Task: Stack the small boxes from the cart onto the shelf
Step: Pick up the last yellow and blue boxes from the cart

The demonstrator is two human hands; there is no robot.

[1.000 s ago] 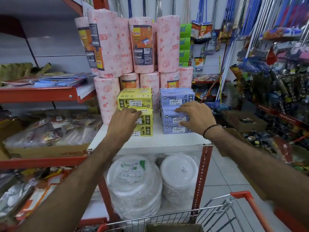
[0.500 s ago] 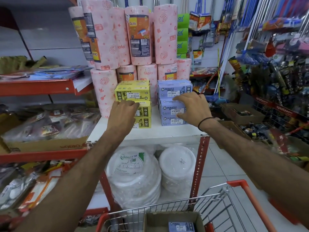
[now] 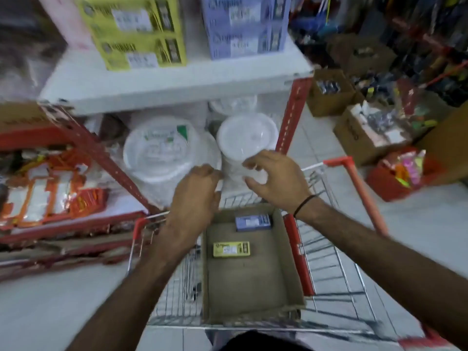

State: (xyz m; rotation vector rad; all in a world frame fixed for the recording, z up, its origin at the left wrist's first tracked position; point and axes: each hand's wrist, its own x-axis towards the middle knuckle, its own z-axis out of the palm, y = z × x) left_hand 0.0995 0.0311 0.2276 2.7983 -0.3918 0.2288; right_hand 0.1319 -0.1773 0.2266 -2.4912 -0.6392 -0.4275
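Note:
A wire cart [image 3: 329,262] with red trim holds an open cardboard carton [image 3: 253,282]. Inside the carton lie a small blue box [image 3: 253,223] at the far end and a small yellow box [image 3: 231,249] nearer the middle. On the white shelf [image 3: 174,79] stand a yellow stack [image 3: 136,34] and a blue stack [image 3: 243,26] of the same boxes. My left hand [image 3: 195,196] hovers over the carton's far left corner, fingers curled and empty. My right hand [image 3: 274,177] hovers above the carton's far end, fingers spread, holding nothing.
Wrapped white foam plates [image 3: 162,153] fill the shelf below. A red upright post [image 3: 291,115] stands at the shelf's right corner. Open cardboard boxes [image 3: 364,138] of goods and a red basket [image 3: 400,173] crowd the floor on the right. Packaged goods [image 3: 50,188] lie on the lower left shelf.
Both hands left the stacks on the shelf and came down over the cart. My view tipped downward, so the carton with its two boxes now shows.

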